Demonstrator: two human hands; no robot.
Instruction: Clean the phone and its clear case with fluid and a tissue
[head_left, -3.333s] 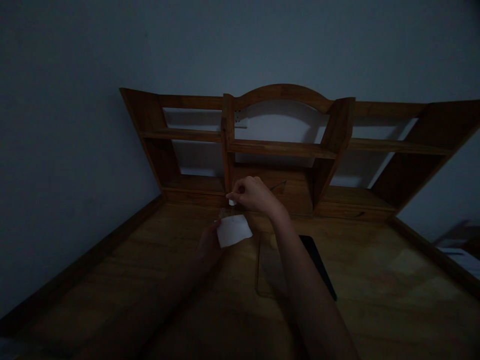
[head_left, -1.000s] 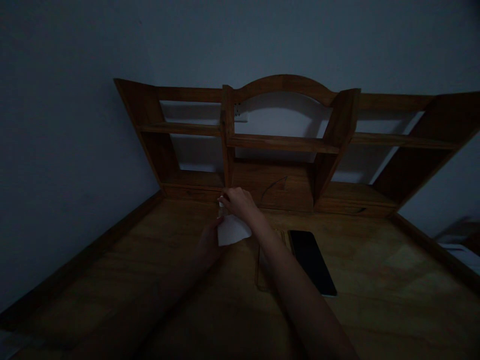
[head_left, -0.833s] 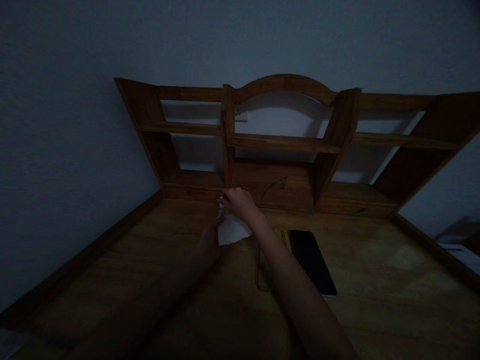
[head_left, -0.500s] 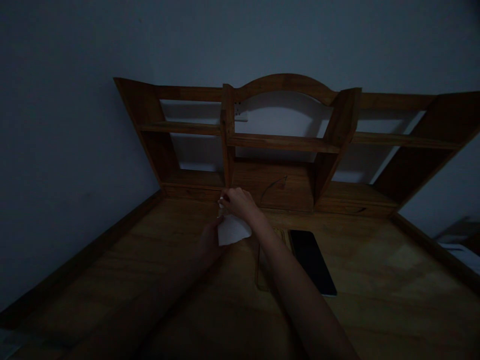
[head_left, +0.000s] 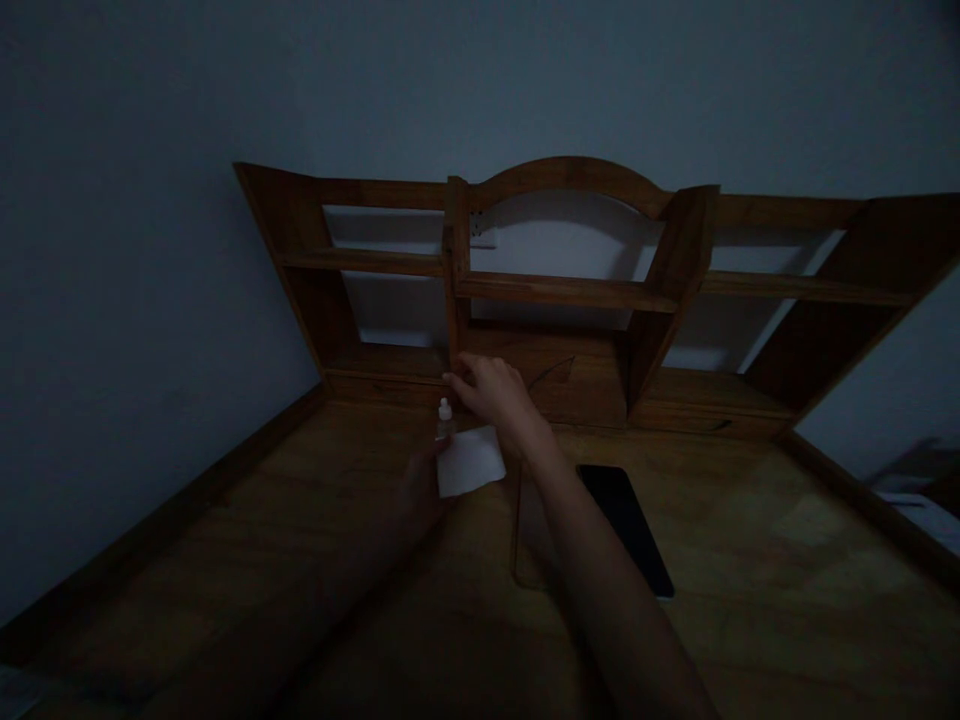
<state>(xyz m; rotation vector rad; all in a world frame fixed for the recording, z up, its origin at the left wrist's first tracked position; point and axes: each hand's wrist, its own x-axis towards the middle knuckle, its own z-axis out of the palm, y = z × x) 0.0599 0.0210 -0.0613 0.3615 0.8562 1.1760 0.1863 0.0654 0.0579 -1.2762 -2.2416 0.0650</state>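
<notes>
Here we hold a small bottle [head_left: 444, 420] and a white square of paper [head_left: 470, 461] in our left hand [head_left: 420, 487], fingers closed around them above the worktop [head_left: 750, 560]. Our right hand [head_left: 491, 392] hovers just beside the bottle's cap, fingers loosely curled, holding nothing.

left hand [head_left: 420, 490] holds white cloth [head_left: 469, 461] | bottle [head_left: 444, 420] | right hand [head_left: 495, 392] above

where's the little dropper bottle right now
In the head view, the small bottle is centre-left, above the desk, in the left hand with the white paper, beside the right hand.
</notes>
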